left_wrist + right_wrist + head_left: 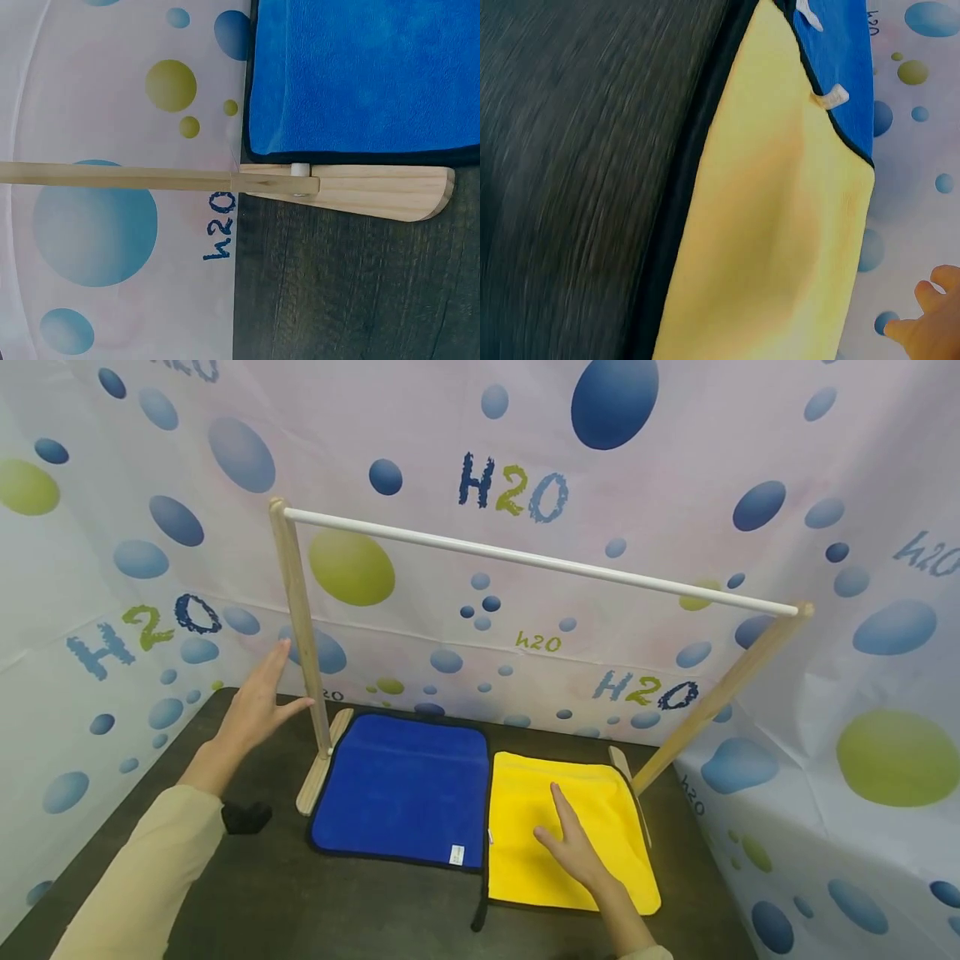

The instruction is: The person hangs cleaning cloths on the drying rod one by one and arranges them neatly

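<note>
A blue cloth (405, 789) and a yellow cloth (558, 814) lie flat side by side on the dark table (300, 902), under a wooden rack with a white rail (525, 558). My right hand (573, 843) rests on the yellow cloth with straight fingers. My left hand (258, 697) hovers open just left of the rack's left post (303, 627), not touching it. In the left wrist view the post (150, 178) meets its wooden foot (360, 191) beside the blue cloth (367, 75). In the right wrist view the yellow cloth (772, 225) fills the middle, with fingertips (922, 322) at the lower right.
A curtain printed with bubbles and "H2O" (513, 485) walls in the table at the back and both sides. A small black object (243, 817) lies by my left sleeve. The rack's right post (720, 697) slants to its foot (626, 777) beside the yellow cloth.
</note>
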Tool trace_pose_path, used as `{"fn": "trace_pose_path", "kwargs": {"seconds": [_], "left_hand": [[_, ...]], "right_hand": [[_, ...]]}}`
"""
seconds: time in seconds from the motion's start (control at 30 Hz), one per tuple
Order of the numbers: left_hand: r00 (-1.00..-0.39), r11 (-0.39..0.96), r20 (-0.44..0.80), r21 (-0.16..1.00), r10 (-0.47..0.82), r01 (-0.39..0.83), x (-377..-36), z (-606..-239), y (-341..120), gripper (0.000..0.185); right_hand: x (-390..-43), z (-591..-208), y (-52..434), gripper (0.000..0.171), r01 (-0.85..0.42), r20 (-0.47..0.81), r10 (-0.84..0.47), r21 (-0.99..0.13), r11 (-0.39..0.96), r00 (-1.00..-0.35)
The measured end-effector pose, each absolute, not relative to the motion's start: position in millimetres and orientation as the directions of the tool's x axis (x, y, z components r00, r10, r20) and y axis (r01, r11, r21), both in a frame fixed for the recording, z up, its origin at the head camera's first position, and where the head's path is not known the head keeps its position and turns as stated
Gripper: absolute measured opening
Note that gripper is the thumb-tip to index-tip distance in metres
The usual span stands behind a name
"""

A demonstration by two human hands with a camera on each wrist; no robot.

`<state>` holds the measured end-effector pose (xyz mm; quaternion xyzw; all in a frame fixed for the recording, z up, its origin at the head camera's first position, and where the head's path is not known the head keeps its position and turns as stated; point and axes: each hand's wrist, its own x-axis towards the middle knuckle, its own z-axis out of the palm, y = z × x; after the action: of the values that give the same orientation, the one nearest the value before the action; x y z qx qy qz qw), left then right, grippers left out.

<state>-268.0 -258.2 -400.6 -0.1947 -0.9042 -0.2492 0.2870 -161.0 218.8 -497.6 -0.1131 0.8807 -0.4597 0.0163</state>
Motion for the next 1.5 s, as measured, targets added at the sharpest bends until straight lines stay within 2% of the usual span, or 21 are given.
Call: {"fn": "trace_pose_path", "kwargs": {"seconds": [0.1,0.33,0.47,0.67,0.8,0.93,1.13,1.37,1.5], "left_hand": [[-0.762,0.798,0.618,0.355,0.190,0.487,-271,-400,-257,0.098],[-0.700,0.772,0.689,0.338,0.187,0.539,-281,-404,-257,0.101],[-0.673,0.771,0.712,0.310,0.199,0.557,-287,-402,-256,0.100],[-0.675,0.755,0.706,0.319,0.214,0.573,-291,-401,-252,0.100],[-0.685,0.746,0.698,0.338,0.209,0.573,-295,-406,-250,0.100],[-0.699,0.738,0.687,0.364,0.199,0.568,-298,-413,-249,0.102],[-0.689,0.735,0.703,0.371,0.177,0.567,-299,-417,-248,0.102],[-0.692,0.730,0.706,0.395,0.147,0.558,-301,-418,-242,0.100],[-0.705,0.733,0.697,0.411,0.131,0.542,-298,-420,-241,0.098]], "right_hand": [[-157,-483,203,0.074,-0.136,0.038,-0.192,-0.838,0.528,-0.981],[-166,-505,185,0.075,-0.131,0.049,-0.184,-0.875,0.466,-0.982],[-161,-487,167,0.075,-0.111,0.026,-0.193,-0.891,0.441,-0.981],[-164,-487,150,0.078,-0.115,0.018,-0.219,-0.891,0.439,-0.976],[-175,-506,146,0.080,-0.126,0.025,-0.236,-0.896,0.425,-0.971],[-186,-523,143,0.086,-0.147,0.012,-0.284,-0.877,0.457,-0.959],[-196,-524,133,0.098,-0.199,0.002,-0.382,-0.857,0.476,-0.924],[-208,-534,122,0.102,-0.250,-0.016,-0.380,-0.726,0.641,-0.925],[-214,-540,116,0.104,-0.266,-0.035,-0.405,-0.701,0.662,-0.914]]}}
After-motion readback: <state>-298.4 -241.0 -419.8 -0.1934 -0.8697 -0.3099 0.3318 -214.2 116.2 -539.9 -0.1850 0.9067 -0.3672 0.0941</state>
